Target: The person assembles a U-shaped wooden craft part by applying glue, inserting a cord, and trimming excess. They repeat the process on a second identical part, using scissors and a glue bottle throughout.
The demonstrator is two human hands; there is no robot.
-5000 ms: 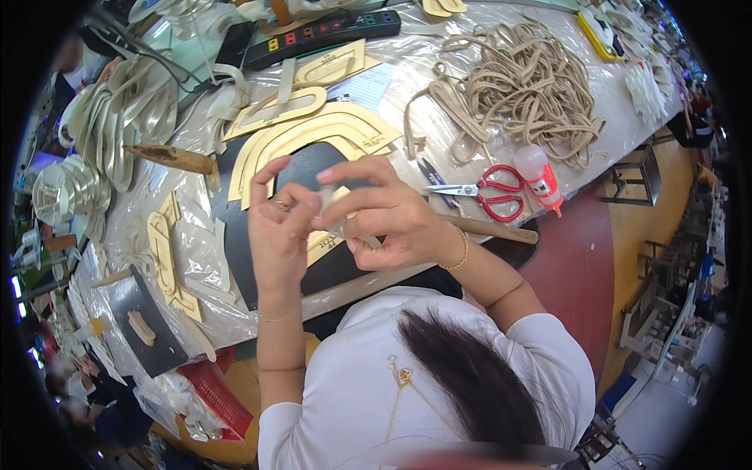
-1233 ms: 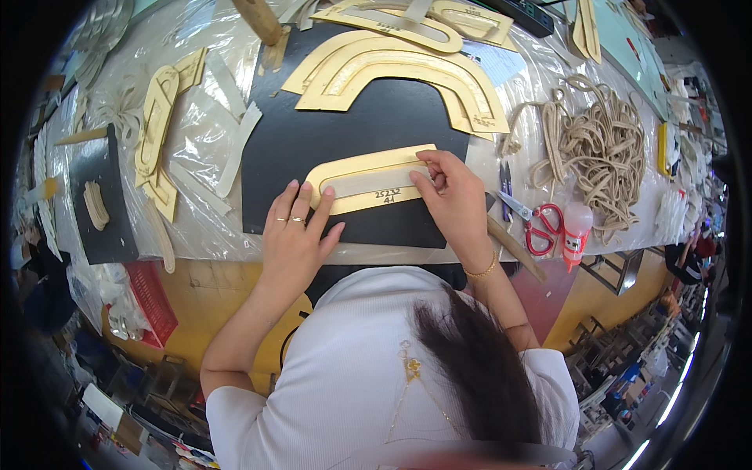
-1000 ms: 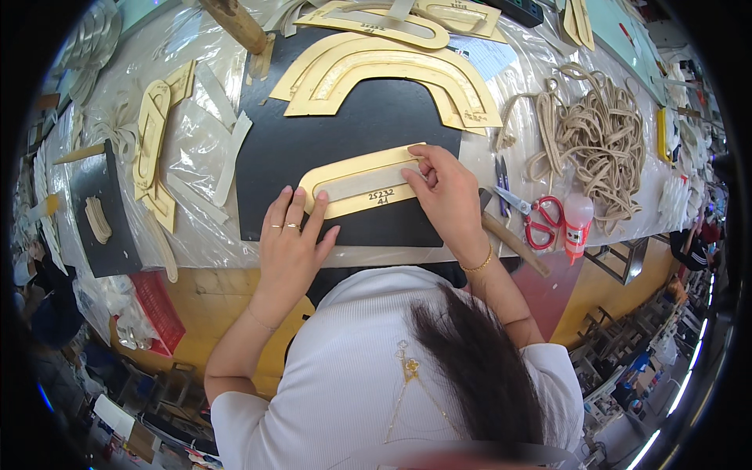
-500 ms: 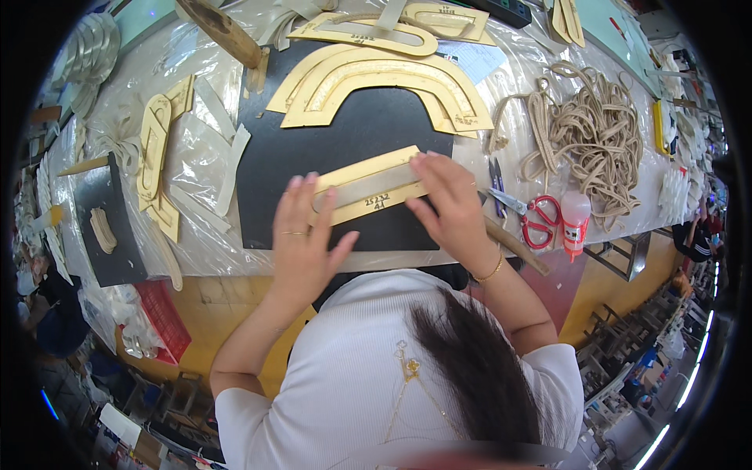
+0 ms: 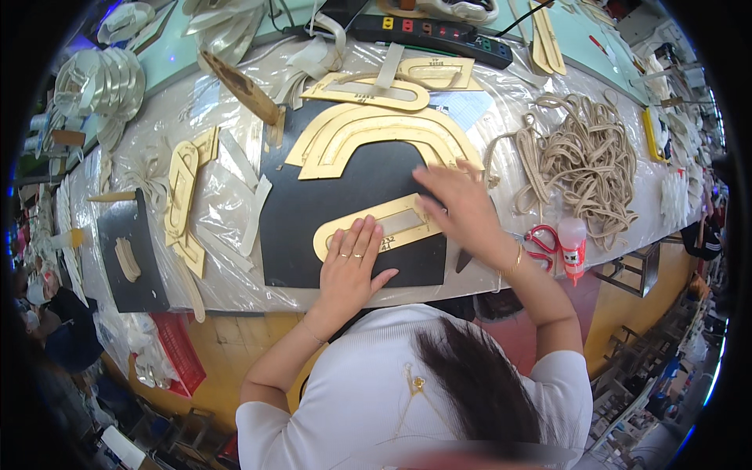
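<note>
A pale yellow slotted template (image 5: 325, 236) with one rounded end lies slanted on a black board (image 5: 294, 270) in front of me. A greyish strip (image 5: 397, 225) shows inside its slot. My left hand (image 5: 351, 258) rests on the template's left half, fingers stretched flat and the thumb out to the side. Over its right end is my right hand (image 5: 466, 207), fingers apart with the thumb near the template's edge; nothing shows between them. Behind both hands, arched yellow templates (image 5: 392, 129) lie stacked on the board.
On the right are a heap of beige cord (image 5: 591, 164), red-handled scissors (image 5: 542, 241) and a red-and-clear bottle (image 5: 573, 251). A wooden stick (image 5: 243, 86) juts up at back left. More yellow templates (image 5: 184, 196) lie left, a power strip (image 5: 431, 37) at the back.
My view has shifted, showing more of the table's back. My left hand has moved inward onto the template's face, baring its rounded end. My right hand's fingers have come off the template's far right corner.
</note>
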